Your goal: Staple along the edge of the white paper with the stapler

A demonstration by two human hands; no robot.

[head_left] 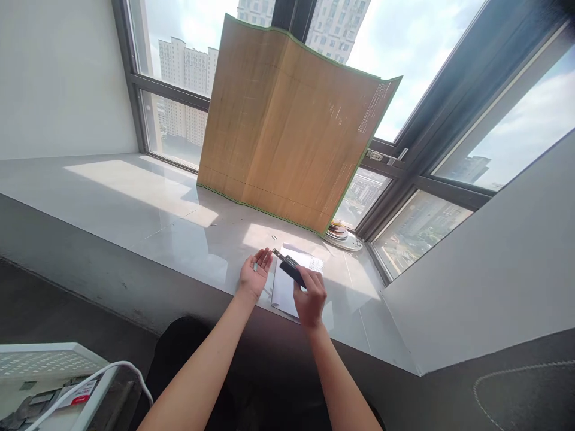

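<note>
1. How far along: we'd call this partway, going by how things sit. The black stapler (291,269) is in the right hand (311,301) with a metal part showing at its front, so it looks opened up to us, but it's too small to swear to
2. What's left: a small pale piece (255,266), probably a strip of staples, lies on the upturned left hand (251,278), so we'd count that bit as not yet in. The paper (282,292) lies on the window ledge (175,245); can't tell if any staple is in it
3. Direction: the long axis slants forward and to the left, metal end aimed at the left fingertips. Touching or just apart? We can't tell
4. Where: the stapler is over the paper, and two tiny slivers (274,237) lie on the ledge just beyond
5. Fingers: the right ones are clamped round the stapler's rear; the left ones are stretched out close together, gripping nothing we can see
</note>
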